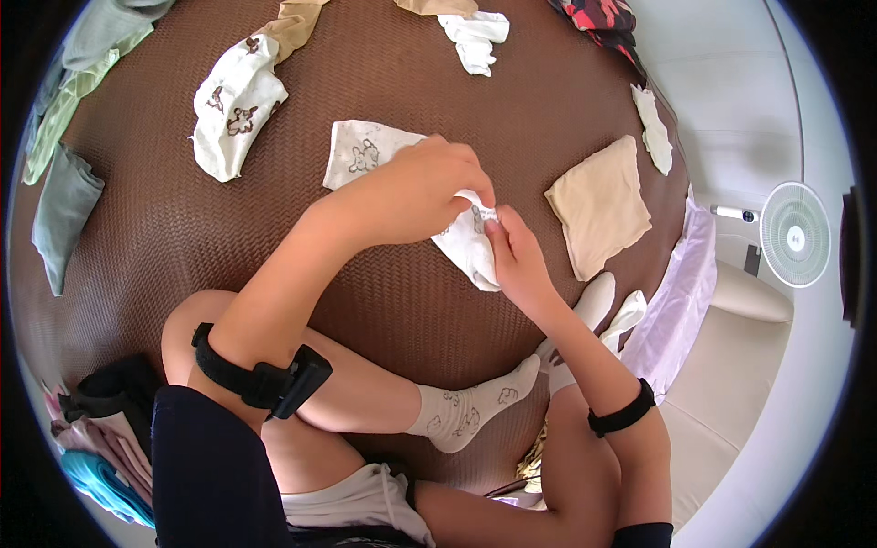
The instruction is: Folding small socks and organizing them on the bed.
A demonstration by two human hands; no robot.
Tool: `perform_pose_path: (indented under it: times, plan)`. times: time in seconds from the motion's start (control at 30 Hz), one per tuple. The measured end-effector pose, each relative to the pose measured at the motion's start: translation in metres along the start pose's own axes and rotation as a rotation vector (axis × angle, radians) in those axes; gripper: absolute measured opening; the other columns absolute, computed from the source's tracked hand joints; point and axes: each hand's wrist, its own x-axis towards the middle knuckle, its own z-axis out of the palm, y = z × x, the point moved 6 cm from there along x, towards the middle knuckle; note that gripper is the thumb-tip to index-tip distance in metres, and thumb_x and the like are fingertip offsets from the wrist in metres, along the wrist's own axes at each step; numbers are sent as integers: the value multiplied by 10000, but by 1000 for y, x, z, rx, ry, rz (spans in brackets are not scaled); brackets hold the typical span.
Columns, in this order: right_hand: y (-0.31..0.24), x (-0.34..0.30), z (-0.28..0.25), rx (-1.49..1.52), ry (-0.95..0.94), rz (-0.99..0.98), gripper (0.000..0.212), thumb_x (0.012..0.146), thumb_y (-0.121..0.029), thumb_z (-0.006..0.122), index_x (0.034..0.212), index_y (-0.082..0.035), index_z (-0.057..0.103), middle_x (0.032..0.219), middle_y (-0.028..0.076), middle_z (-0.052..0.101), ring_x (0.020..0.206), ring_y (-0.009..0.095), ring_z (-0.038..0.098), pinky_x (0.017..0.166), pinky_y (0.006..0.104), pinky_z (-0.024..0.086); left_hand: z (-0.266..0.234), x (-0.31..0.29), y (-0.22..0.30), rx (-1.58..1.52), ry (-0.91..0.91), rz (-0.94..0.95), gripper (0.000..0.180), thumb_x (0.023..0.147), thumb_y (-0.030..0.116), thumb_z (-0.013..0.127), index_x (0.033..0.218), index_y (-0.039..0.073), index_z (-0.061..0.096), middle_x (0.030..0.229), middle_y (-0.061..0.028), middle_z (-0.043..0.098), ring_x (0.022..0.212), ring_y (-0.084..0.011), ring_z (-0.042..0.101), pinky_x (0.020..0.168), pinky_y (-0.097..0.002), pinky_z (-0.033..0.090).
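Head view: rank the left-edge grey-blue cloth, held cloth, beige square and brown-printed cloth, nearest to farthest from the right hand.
1. Held cloth: touching the right hand.
2. Beige square: to its right.
3. Brown-printed cloth: ahead, left.
4. Grey-blue cloth: far left.

White cloth item point(468, 251), printed with grey animal figures, creased, partly hidden, slanting across the frame's upper centre.
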Motion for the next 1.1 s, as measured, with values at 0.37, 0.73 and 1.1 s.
perform_pose_path:
  times: [0.37, 0.73, 1.1]
  plan:
    - [41, -11, -14, 551, 31, 488, 307, 899, -326, 524, 842, -26, 551, 749, 2, 549, 693, 70, 493, 614, 239, 401, 23, -14, -17, 151, -407, -210, 413, 826, 202, 578, 1187, 18, 503, 1319, -168, 424, 1287, -329, 304, 1028, -399, 295]
    - [36, -11, -9, 954, 192, 529, 287, 962, -276, 384, 1025, -22, 502, 994, 64, 584, 883, 140, 581, 799, 301, 470, 26, -14, -18, 238, -368, -200, 561, 828, 262, 583, 1297, 19, 396, 1410, -164, 286, 1334, -315, 198, 1062, -403, 245]
    - [34, -15, -12, 1324, -22, 547, 443, 944, -405, 368, 1190, -47, 456, 1175, 22, 542, 1075, 152, 514, 898, 311, 411, 26, -15, -21, 218, -371, -234, 550, 846, 271, 561, 1302, 19, 386, 1420, -158, 267, 1339, -296, 189, 1063, -398, 249]
